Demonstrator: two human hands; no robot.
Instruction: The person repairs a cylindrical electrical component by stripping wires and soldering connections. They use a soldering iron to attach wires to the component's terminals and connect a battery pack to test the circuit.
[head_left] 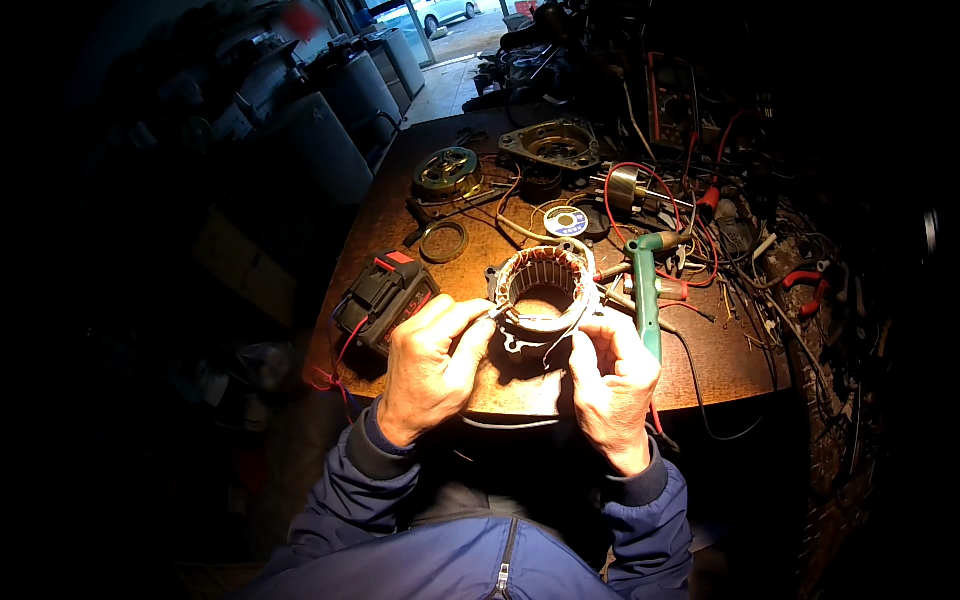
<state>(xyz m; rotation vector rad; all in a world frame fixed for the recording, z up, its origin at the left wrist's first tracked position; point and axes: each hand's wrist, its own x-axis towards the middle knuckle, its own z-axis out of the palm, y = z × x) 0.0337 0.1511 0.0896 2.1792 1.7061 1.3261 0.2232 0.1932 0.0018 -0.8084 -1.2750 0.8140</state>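
A motor stator (544, 284), a metal ring with copper windings, pale leads and bracket lugs, rests on the lit wooden bench (515, 395). My left hand (432, 362) is at its left side, thumb and forefinger pinched at a pale lead or sleeve near the rim. My right hand (612, 385) pinches at a thin pale wire or cord at the front right. A green soldering gun (648, 310) lies just beside that hand. A black battery pack (385, 295) with red wires sits left of my left hand.
Behind the stator lie a loose ring (444, 241), a solder spool (566, 224), a round metal part (448, 172), a housing (548, 143) and a steel rotor (625, 187). Tangled cables, red-handled pliers (806, 286) and a meter (672, 98) crowd the right side.
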